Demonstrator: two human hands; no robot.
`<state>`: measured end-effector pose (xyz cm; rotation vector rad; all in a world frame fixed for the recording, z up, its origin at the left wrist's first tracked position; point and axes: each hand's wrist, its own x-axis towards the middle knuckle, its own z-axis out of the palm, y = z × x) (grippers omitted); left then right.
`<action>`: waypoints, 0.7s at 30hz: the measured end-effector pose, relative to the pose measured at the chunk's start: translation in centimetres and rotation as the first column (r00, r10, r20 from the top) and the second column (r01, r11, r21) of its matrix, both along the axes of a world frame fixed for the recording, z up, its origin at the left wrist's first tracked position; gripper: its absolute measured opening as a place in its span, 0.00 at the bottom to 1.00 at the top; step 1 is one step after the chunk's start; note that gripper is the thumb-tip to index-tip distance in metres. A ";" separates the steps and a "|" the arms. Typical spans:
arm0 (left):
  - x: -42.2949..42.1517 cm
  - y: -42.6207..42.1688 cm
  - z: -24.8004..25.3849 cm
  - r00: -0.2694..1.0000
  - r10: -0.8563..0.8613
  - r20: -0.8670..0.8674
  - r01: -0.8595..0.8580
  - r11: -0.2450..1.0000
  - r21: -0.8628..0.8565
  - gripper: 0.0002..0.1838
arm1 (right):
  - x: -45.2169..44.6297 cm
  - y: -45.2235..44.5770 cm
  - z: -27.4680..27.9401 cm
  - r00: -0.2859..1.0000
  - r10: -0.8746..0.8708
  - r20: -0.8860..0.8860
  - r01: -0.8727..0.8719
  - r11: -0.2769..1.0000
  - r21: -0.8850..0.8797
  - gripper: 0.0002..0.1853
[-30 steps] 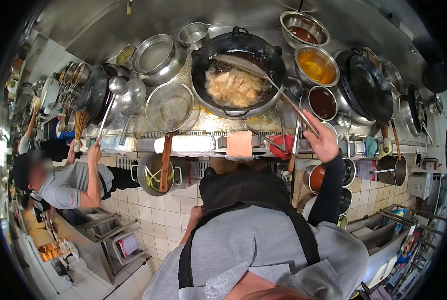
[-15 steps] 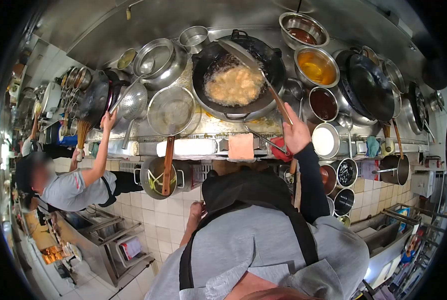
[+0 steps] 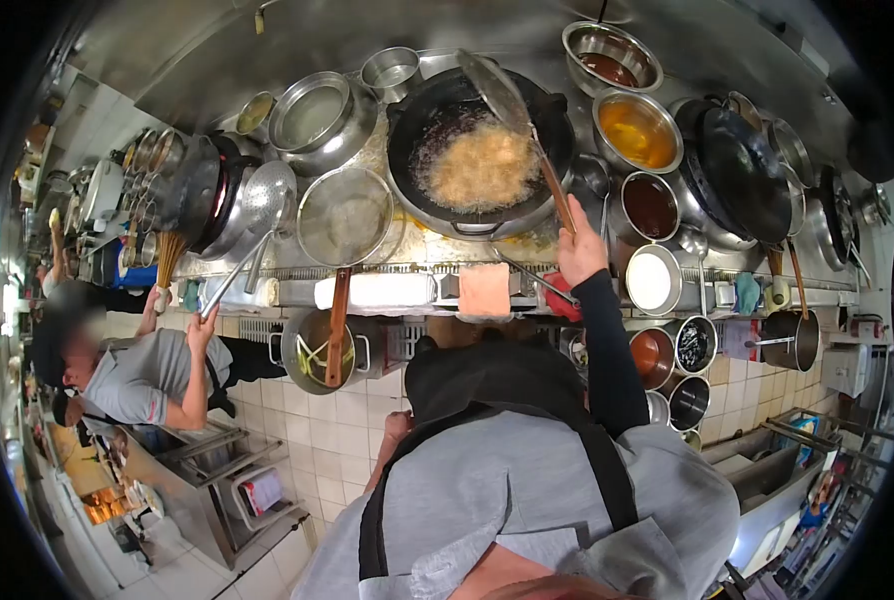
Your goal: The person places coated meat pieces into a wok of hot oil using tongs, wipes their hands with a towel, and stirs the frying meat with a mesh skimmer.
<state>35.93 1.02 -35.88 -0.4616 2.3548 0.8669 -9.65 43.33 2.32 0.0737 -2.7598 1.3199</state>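
My right hand is wrapped round the wooden handle of a large metal strainer, whose head is over the upper part of a black wok. Pale golden pieces bubble in dark oil in the wok, apart from the strainer. My left hand hangs low beside my black apron, partly hidden, and its fingers cannot be made out. Left of the wok a wire-mesh strainer with a wooden handle lies across the stove front.
Bowls of amber liquid and dark sauce stand right of the wok. A pot with green strips is below the counter edge. At the left a co-worker holds a ladle and a bamboo brush.
My right hand and the strainer have swung, the strainer's head moving up and off the food towards the wok's far rim. The co-worker's ladle has moved out over a pot and back.
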 end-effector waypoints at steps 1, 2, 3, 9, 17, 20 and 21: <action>-1.3 0.7 2.8 0.978 0.198 0.069 -0.204 0.974 0.098 0.14 | 0.3 0.2 0.2 1.000 -0.020 0.008 0.020 1.000 0.005 0.34; -2.2 1.5 5.0 0.914 0.376 0.151 -0.399 0.901 0.169 0.14 | 0.7 0.2 0.7 0.999 -0.017 0.042 0.018 1.000 -0.022 0.34; -3.7 2.6 8.0 0.839 0.500 0.213 -0.539 0.815 0.211 0.14 | 1.5 0.1 1.5 0.997 -0.012 0.076 0.016 0.999 -0.051 0.34; -6.6 5.4 14.5 0.709 0.640 0.296 -0.702 0.680 0.211 0.13 | -1.7 3.1 -5.9 0.989 0.111 -0.097 -0.122 0.987 -0.109 0.33; -5.6 4.7 11.4 0.742 0.616 0.265 -0.670 0.697 0.255 0.13 | -1.1 5.3 -5.6 0.995 -0.093 -0.028 0.091 0.994 -0.062 0.33; -6.6 5.6 15.1 0.646 0.683 0.340 -0.763 0.595 0.253 0.13 | -1.3 6.5 -10.6 0.999 -0.033 0.029 0.038 0.983 -0.182 0.32; -6.0 5.3 14.1 0.627 0.698 0.345 -0.779 0.552 0.298 0.12 | -0.5 5.0 -6.3 0.938 0.024 0.345 0.124 0.909 -0.399 0.32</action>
